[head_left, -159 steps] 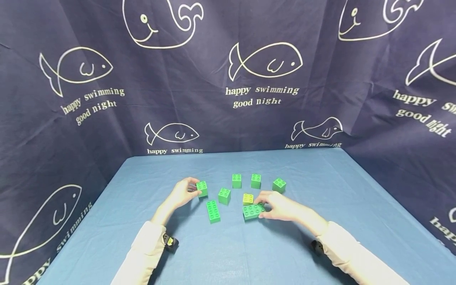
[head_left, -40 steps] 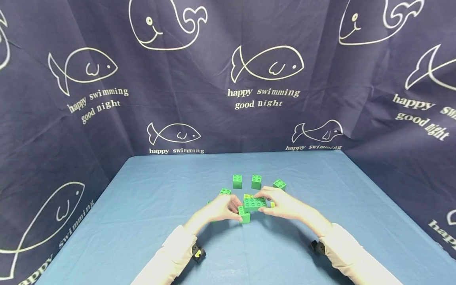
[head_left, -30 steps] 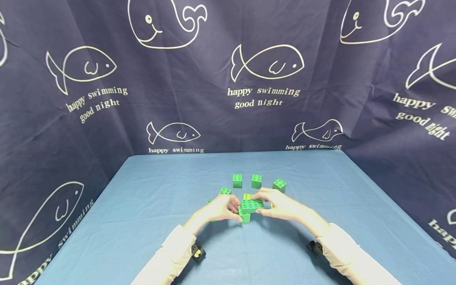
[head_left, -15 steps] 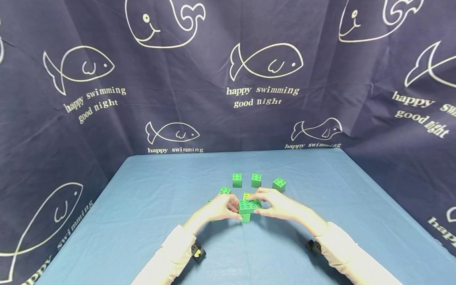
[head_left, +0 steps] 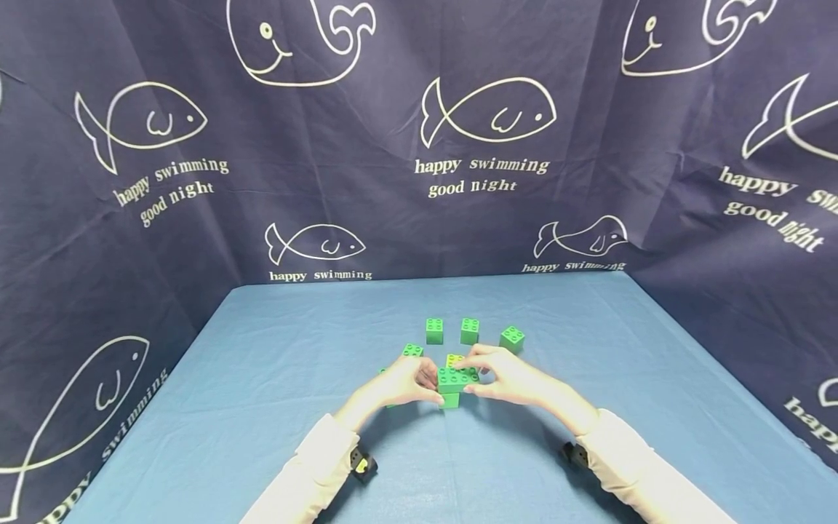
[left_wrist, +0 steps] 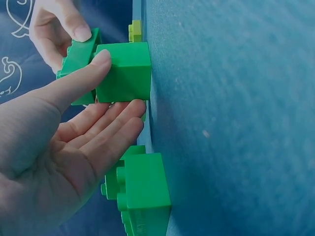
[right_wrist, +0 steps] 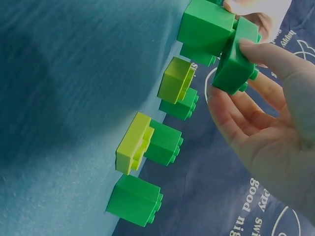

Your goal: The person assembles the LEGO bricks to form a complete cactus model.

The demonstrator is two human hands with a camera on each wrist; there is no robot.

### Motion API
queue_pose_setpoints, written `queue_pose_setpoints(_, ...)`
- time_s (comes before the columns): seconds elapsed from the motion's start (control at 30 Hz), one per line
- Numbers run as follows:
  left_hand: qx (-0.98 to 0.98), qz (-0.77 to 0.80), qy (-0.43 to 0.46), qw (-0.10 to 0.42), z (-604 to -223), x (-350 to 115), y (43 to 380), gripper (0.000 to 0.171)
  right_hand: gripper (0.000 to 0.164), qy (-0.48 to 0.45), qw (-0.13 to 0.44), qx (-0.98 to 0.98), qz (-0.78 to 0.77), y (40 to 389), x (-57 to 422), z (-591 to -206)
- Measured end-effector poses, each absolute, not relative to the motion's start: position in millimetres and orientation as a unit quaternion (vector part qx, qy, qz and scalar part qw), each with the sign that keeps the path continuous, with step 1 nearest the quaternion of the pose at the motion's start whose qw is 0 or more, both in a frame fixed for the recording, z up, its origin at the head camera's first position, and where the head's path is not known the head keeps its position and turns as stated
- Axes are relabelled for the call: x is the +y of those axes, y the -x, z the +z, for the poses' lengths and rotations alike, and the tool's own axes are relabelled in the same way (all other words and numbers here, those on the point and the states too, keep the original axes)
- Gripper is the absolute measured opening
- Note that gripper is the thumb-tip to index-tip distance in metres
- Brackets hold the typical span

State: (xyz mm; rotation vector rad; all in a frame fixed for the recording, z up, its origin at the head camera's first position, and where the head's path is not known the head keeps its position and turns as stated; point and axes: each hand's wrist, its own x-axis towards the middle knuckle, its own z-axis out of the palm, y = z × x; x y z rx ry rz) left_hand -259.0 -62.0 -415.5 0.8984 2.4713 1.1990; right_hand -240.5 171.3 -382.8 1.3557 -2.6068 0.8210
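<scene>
My left hand (head_left: 402, 382) grips a square green toy brick (head_left: 449, 401) standing on the table. Its thumb lies along one side and the fingers opposite, as the left wrist view shows. On top of that brick sits a long green brick (head_left: 452, 387), overhanging to the right. The thumb and fingers of my right hand (head_left: 507, 377) pinch this long brick near its right end. A thin gap shows between the two bricks (left_wrist: 78, 61) in the left wrist view. Behind them is a yellow-green brick (head_left: 455, 360), partly hidden.
Separate green bricks stand behind: one at back left (head_left: 435, 331), one at back centre (head_left: 469, 332), one at back right (head_left: 512, 340). Another green brick (head_left: 412, 351) and a mostly hidden one are by my left hand. The right wrist view shows a second yellow-green brick (right_wrist: 133, 142).
My left hand has brought the square brick from the left to the middle. My right hand has lifted the long brick and moved it left onto it. The last half second shows little movement.
</scene>
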Motion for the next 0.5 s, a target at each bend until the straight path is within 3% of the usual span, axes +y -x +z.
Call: queue_pose_setpoints(0.5,0.847,0.411,-0.312,0.128,-416.2,-62.5,260.1,0.028,0.033,-0.444,0.045,-0.857,0.257,240.7,168.5,-380.3)
